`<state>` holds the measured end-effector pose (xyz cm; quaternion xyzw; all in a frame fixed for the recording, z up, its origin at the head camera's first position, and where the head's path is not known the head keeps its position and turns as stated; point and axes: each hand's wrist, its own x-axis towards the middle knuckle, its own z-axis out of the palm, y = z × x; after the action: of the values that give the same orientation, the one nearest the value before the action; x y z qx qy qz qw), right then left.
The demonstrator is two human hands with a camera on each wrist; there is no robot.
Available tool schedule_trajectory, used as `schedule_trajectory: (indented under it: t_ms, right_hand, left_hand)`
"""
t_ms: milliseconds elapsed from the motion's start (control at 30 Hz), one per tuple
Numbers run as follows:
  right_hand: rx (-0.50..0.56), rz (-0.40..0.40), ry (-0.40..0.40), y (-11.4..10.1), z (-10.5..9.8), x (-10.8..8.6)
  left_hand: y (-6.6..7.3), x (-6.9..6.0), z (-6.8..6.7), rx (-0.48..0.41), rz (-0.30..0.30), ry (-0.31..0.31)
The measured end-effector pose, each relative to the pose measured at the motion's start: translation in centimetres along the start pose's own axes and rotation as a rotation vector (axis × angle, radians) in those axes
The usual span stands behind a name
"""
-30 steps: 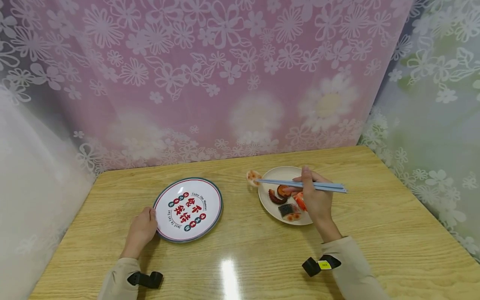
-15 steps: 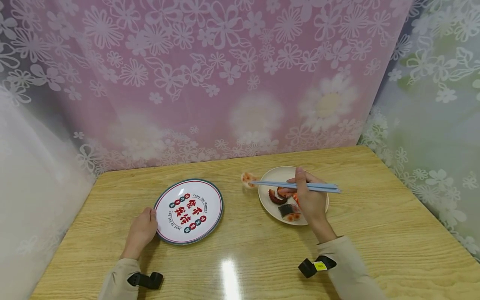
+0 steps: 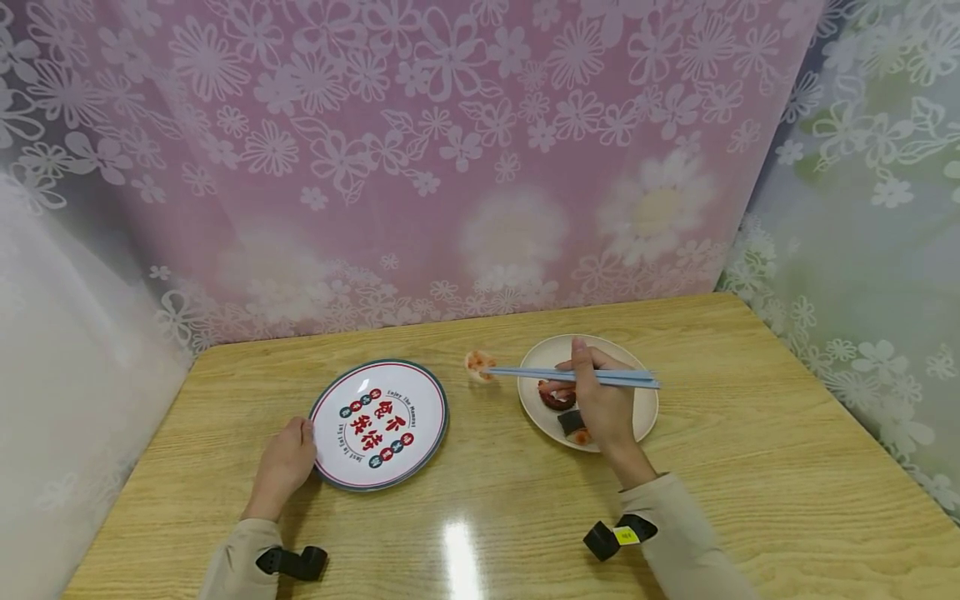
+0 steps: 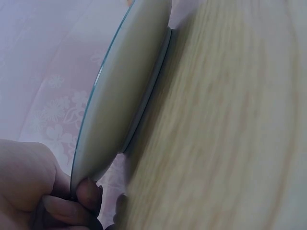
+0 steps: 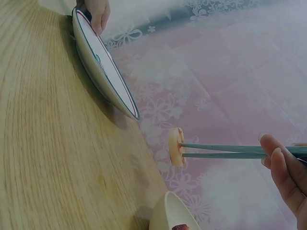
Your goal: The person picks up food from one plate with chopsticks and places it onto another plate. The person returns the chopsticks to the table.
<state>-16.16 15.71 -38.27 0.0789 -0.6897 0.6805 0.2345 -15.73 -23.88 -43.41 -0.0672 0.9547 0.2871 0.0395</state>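
Observation:
My right hand grips a pair of light blue chopsticks, whose tips hold a round, pale slice with orange spots. In the right wrist view the slice hangs above the table, between the two plates. My left hand pinches the left rim of a white plate with a dark green edge and red lettering. In the left wrist view, fingers lie under that plate's rim.
A cream plate under my right hand holds a dark red curled piece and a black-wrapped roll. The wooden table ends at a pink floral curtain behind; a pale curtain hangs on the right.
My right hand, the chopsticks and the slice have moved left, away from the cream plate towards the white one. The left hand has kept its grip, and the white plate has barely shifted.

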Motion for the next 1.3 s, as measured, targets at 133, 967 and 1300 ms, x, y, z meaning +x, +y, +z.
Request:
schedule_trajectory:
  t_ms: [133,967,1300]
  right_hand:
    - [-0.012,0.017,-0.026,0.1,0.4,-0.2]
    - [-0.022,0.004,-0.081,-1.5,5.0,-1.5]
    - [-0.007,-0.011,-0.103,0.4,5.9,-1.6]
  left_hand:
    - [0.1,0.0,0.0,0.001,-0.006,-0.001]
    - [0.1,-0.2,0.0,-0.009,-0.007,-0.007]
    - [0.0,-0.2,0.1,-0.010,-0.007,0.000]
